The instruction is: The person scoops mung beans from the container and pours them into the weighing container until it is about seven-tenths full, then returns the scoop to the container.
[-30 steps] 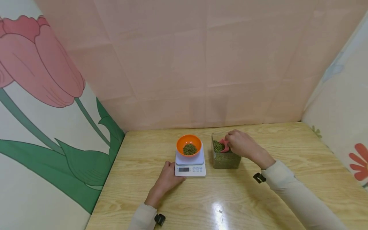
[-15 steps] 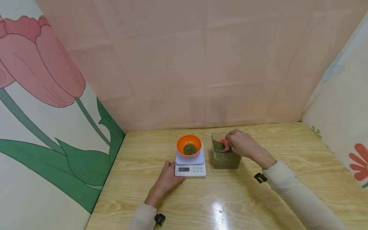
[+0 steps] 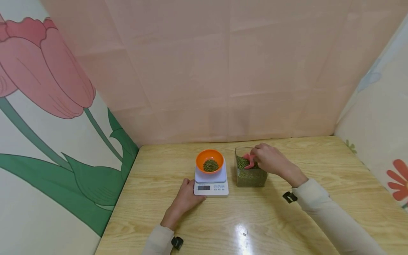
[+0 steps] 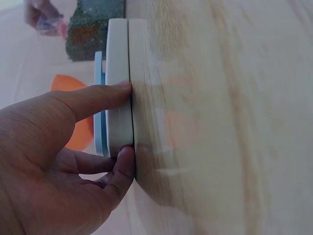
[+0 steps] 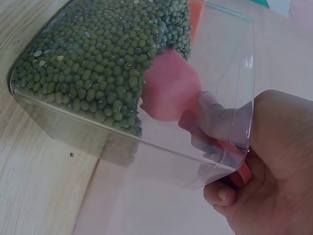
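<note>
Scoop (image 5: 171, 85) gripped in right hand (image 3: 271, 160), hemmed by tub (image 3: 251, 180) and beans (image 5: 93, 58), near bowl (image 3: 200, 162) on scale (image 3: 210, 179) gripped by left hand (image 3: 187, 197), labels (image 3: 219, 187) illegible.

Creased pink backdrop (image 3: 197, 74), wood-grain table (image 3: 318, 159) (one bright glare (image 3: 243, 238)), tulip mural (image 3: 60, 78).

An indoor corner, decorated like a small booth — whether home, classroom or studio, one cannot tell. A glossy, pale wood-grain worktop (image 3: 267, 230) meets a creased salmon-pink sheet (image 3: 229, 71) at the back. A big pink cartoon tulip (image 3: 47, 71) with green leaves (image 3: 92, 177) covers the white left wall (image 3: 28, 219); a red-petalled flower (image 3: 398, 176) marks the pale right wall (image 3: 376, 124). The white digital scale (image 3: 211, 179) is kitchen-like — household ware.
</note>
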A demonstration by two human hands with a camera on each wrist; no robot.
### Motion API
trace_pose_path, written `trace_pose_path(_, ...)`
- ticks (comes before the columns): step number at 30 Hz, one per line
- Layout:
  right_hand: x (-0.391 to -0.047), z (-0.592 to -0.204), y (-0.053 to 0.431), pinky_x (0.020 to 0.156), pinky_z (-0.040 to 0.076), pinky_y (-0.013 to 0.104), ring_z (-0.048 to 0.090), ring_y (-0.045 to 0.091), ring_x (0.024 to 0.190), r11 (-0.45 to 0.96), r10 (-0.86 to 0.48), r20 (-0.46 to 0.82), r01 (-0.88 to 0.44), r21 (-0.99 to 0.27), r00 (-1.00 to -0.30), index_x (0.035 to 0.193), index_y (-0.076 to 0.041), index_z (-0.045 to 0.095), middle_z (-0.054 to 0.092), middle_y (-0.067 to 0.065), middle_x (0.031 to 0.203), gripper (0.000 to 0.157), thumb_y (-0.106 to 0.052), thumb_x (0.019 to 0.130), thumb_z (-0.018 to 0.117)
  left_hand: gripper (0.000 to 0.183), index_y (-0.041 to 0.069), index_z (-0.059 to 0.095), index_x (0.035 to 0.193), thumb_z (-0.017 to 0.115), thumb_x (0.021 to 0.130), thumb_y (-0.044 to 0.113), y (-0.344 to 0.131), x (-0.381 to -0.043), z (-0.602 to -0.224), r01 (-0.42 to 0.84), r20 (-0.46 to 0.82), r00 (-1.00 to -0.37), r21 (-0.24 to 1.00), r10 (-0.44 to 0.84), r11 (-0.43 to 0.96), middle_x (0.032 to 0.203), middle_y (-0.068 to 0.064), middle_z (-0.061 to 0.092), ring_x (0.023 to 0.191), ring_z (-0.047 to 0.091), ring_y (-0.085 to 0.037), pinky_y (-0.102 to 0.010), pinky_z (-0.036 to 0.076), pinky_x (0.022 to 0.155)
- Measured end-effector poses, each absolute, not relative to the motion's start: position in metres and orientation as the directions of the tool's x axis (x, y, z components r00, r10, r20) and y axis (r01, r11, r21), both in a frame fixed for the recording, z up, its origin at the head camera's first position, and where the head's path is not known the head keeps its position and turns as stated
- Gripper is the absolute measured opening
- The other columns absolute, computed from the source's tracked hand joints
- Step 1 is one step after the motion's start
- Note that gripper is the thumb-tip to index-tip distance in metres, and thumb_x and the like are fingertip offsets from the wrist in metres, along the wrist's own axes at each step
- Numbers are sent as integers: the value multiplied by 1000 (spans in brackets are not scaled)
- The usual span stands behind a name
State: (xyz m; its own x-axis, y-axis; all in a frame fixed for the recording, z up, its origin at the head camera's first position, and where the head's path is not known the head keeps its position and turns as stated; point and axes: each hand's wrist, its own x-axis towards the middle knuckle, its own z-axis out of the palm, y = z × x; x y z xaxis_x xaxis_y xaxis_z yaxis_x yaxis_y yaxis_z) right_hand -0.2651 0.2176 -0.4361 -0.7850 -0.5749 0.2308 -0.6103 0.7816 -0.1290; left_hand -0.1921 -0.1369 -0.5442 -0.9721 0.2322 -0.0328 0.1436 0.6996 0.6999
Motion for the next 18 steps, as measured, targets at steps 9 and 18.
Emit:
trace_pose_path(9, -266, -437, 220, 82, 60, 50, 71, 34, 94, 781, -571, 235, -609, -139, -786, 97, -5, 78, 76, 12, 99, 16, 8, 89, 72, 70, 5, 60, 148, 90, 86, 20, -137, -192, -543, 145, -28, -973, 694, 228, 705, 116, -4, 61, 101, 41, -20, -33, 38, 86)
trace_pose_path(18, -265, -438, 224, 85, 59, 52, 71, 35, 97, 777, -558, 236, -601, -188, -795, 104, -1, 77, 75, 14, 102, 16, 7, 92, 71, 69, 5, 61, 147, 90, 87, 20, -137, -192, -543, 152, -23, -972, 696, 233, 702, 117, -4, 63, 100, 40, -20, -32, 38, 85)
